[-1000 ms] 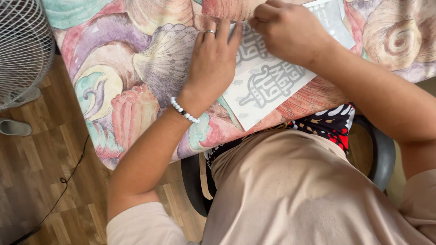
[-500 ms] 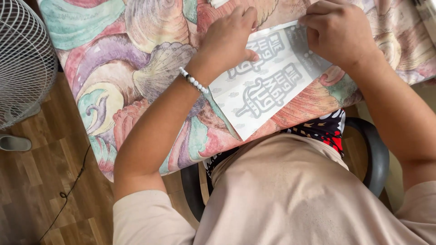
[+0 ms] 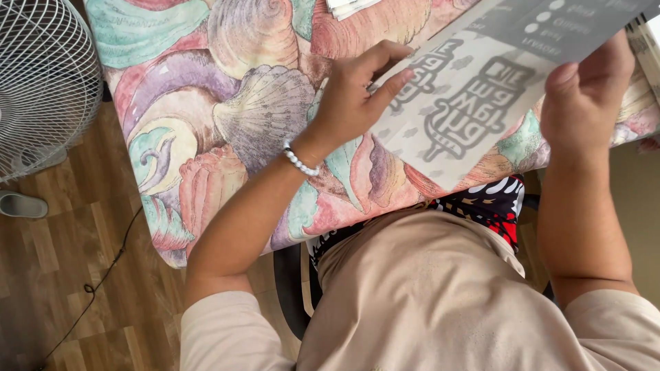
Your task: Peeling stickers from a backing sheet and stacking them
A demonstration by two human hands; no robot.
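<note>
A printed sheet (image 3: 481,103) is held tilted above the near edge of the shell-patterned table (image 3: 227,117); its left edge is pinched by the left hand (image 3: 354,96), fingers closed on it. Its right side is gripped by the right hand (image 3: 584,93), fingers curled shut; a fan (image 3: 41,82) stands beside the table's left edge.

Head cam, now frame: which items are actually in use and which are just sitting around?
In use:
- printed sheet, held by both hands
- left hand, gripping its left edge
- right hand, gripping its right side
- shell-patterned tablecloth beneath the sheet

Lying about:
- white fan at left
- dark cable on the wooden floor
- slipper
- paper stack at the table's far edge
</note>
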